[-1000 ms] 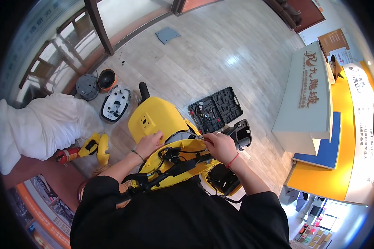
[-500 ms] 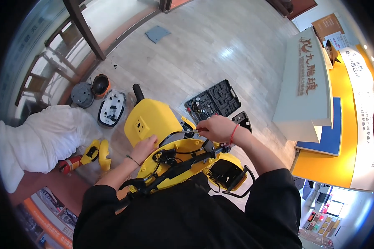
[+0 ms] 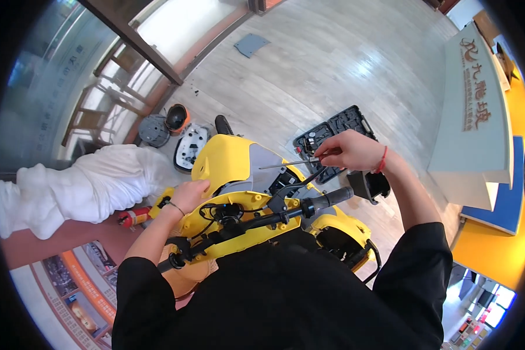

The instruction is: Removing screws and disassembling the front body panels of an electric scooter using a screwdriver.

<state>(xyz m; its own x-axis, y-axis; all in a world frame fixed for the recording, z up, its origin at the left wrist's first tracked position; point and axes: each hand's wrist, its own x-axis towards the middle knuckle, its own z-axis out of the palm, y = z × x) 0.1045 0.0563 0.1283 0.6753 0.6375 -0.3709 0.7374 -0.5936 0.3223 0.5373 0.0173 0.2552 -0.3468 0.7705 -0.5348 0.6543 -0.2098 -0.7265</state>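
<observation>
In front of me stands a yellow electric scooter with its handlebar (image 3: 248, 223) close to my body. Its front cover (image 3: 221, 160) sits beyond an opened yellow shell (image 3: 256, 199), where black cables show. My left hand (image 3: 188, 197) is closed on the near left edge of the front cover, with some fingers hidden. My right hand (image 3: 350, 150) is closed around a screwdriver (image 3: 289, 165), whose handle is mostly hidden. The thin metal shaft points left, above the grey part of the scooter's front, and its tip appears clear of any screw.
An open black tool case (image 3: 349, 121) lies on the floor ahead, with a black bin-like part (image 3: 368, 185) nearer. To the left are a helmet (image 3: 177, 118), a white-and-black tray-like part (image 3: 191, 149), a fire extinguisher (image 3: 134, 217) and a white-covered object (image 3: 93, 184). A counter (image 3: 469, 122) stands right.
My right hand has drawn back to the right and up with the screwdriver, so its shaft now shows. The left hand stays at the cover's edge. The whole view has turned.
</observation>
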